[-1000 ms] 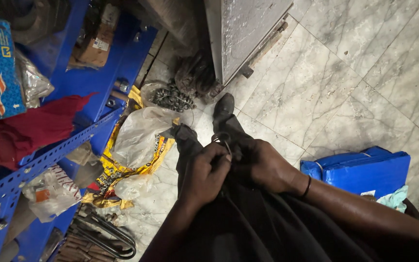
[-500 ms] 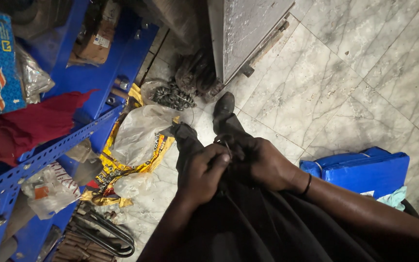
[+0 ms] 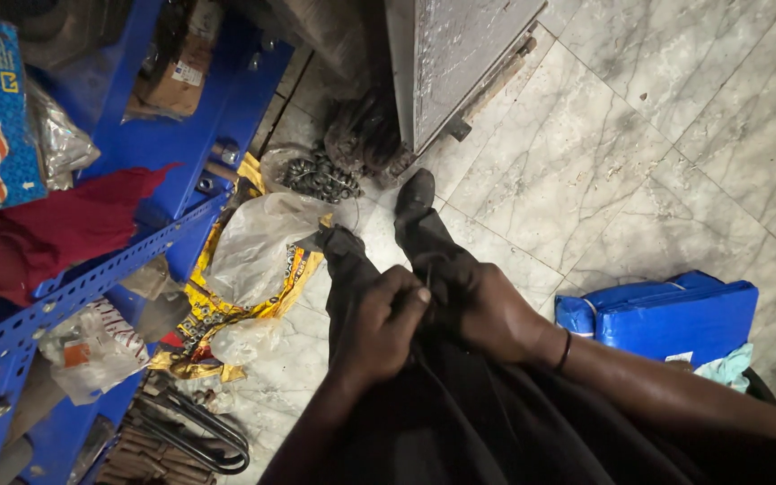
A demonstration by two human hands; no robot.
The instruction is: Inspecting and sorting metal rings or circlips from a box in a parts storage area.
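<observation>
Hands meet over the person's lap: the left hand [image 3: 379, 323] is curled nearly closed, thumb pressed down toward a thin dark item [image 3: 427, 277] pinched between it and the right hand [image 3: 487, 310], whose fingers are also folded in tight. The item sits right at the join of the two hands, above the dark trousers [image 3: 460, 422]; most of it is hidden, so it may be a wire, a small ring or a clip, and the view does not settle which. Judged from the fingertip pinch, it is light and small, probably stiff and thin, and easy to lose if the grip slackens. The safest hold looks to be where it is now, between thumb pad and forefinger close to the end.

Room is tight on the person's left, where the blue metal shelving [image 3: 92, 278] juts out with a perforated edge, and crumpled plastic bags [image 3: 253, 242] and a pile of small metal parts [image 3: 316, 175] lie on the floor near the shoe [image 3: 415, 193]. A grey cabinet [image 3: 460, 54] stands ahead. To the right the marble floor [image 3: 657, 153] lies open as far as a blue case [image 3: 666, 314] just beside the right forearm.
</observation>
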